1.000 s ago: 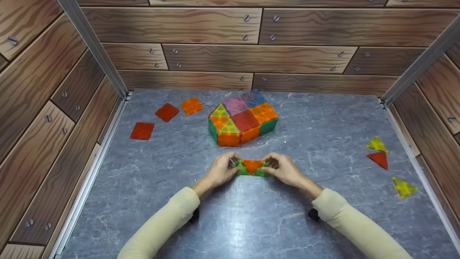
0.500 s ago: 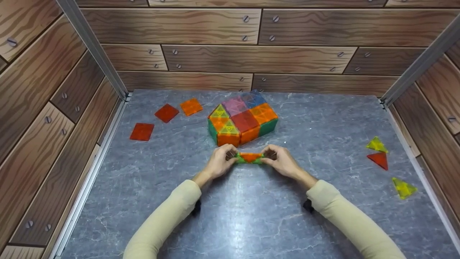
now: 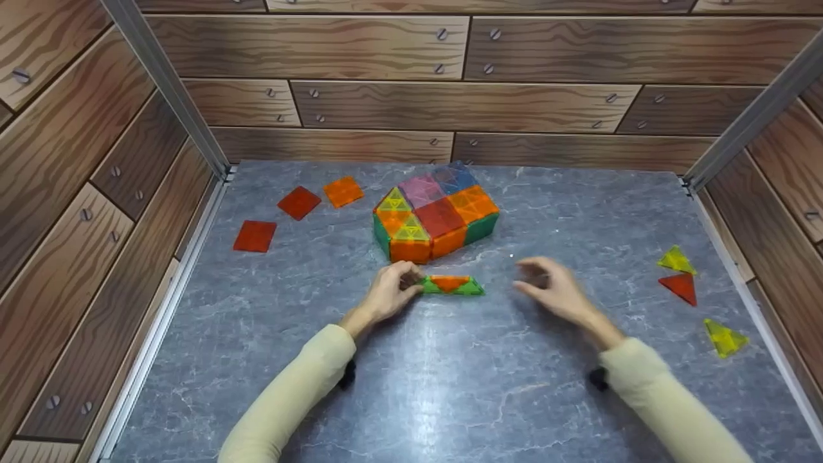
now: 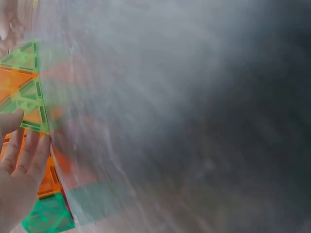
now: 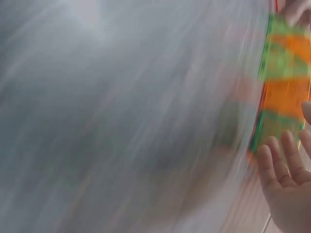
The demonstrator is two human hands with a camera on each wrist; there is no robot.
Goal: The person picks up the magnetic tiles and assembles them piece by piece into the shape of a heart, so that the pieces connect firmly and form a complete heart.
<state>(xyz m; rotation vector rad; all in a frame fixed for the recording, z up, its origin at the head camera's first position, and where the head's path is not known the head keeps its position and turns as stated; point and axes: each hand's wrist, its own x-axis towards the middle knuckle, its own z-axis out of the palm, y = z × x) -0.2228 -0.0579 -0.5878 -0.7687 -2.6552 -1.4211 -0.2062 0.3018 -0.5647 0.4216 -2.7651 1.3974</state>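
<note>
Several see-through magnetic tiles form an upright strip, green triangles with an orange triangle between them, in the middle of the table. My left hand pinches the strip's left end between thumb and fingers; the left wrist view shows the thumb against a green triangle. To the right of the strip, my right hand is apart from it with relaxed fingers, holding nothing. Just behind stands a low, closed structure of magnetic tiles, with orange and green sides and a top of yellow, orange, red, pink and blue pieces.
Two red square tiles and an orange square tile lie flat at the back left. Near the right edge lie two yellow triangle tiles and a red triangle tile. Wood-patterned walls enclose the grey table.
Both hands have pushed the strip away from me, toward the structure, and it looks more upright. My right hand has then let go and moved right; my left hand keeps hold.
</note>
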